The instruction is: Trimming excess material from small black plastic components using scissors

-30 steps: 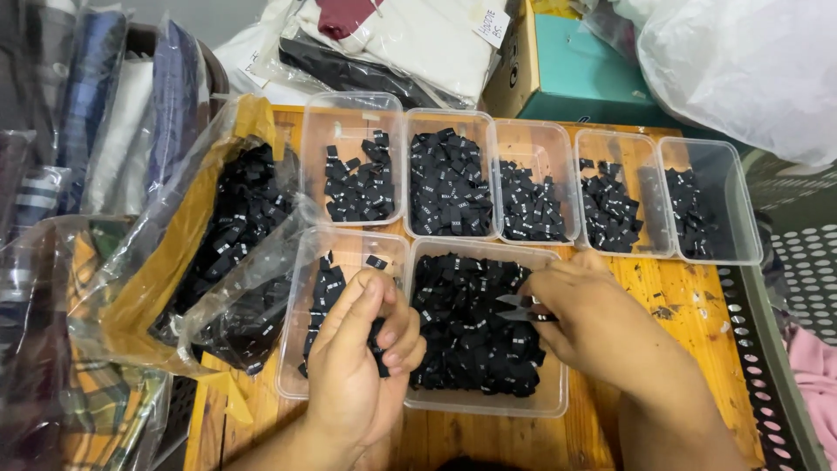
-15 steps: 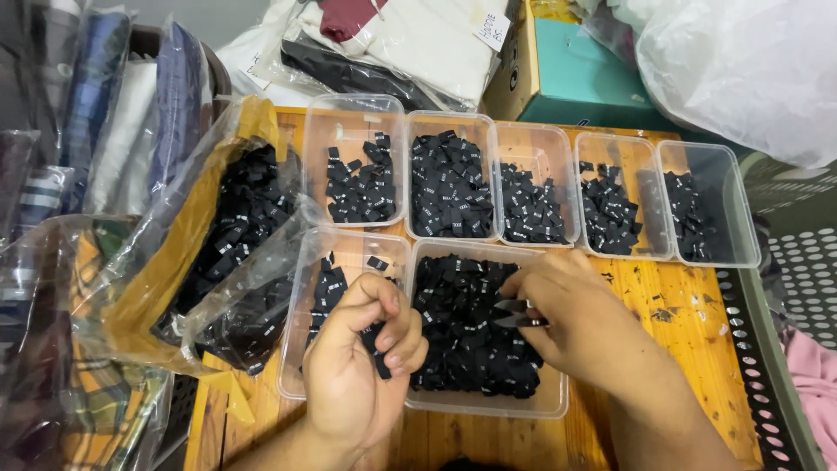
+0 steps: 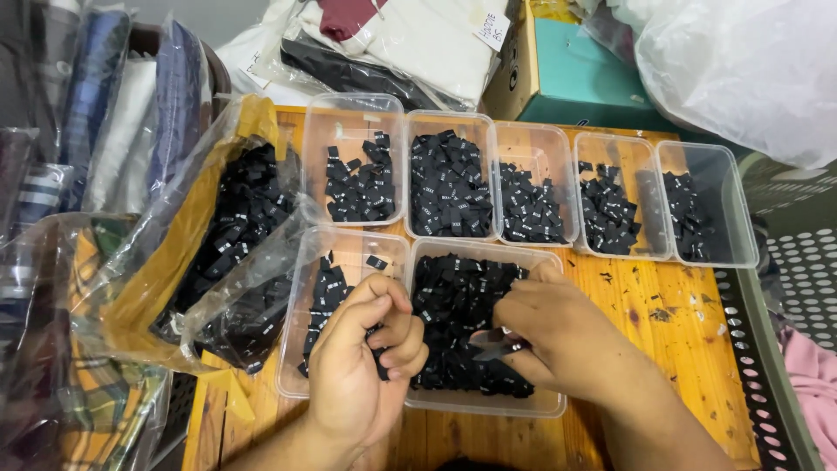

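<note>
a wooden counter carries everything, its bare orange-brown top showing mostly on the right, between the tubs and a perforated grey crate just past its right edge. at the left edge a big clear plastic bag with a yellow lining slumps open, full of small black fabric labels, and presses against the nearest tubs. along the back stands a row of five clear plastic tubs, side by side and touching, each part filled with the same black labels; the second from the left is the fullest, the far right one the emptiest. in front of them sit two more: a large tub heaped with black labels, and just to its left a narrower tub with a thinner scatter of them. the left hand hovers over the seam between these two front tubs, fingers curled in loosely around what seems to be a few labels, though the grasp is partly hidden. the right hand rests over the large tub, fingers closed on a small dark tool whose kind i cannot tell. behind the back row lie bagged garments and a teal box, crowding that edge; folded clothes in plastic stack up at the far left.
</note>
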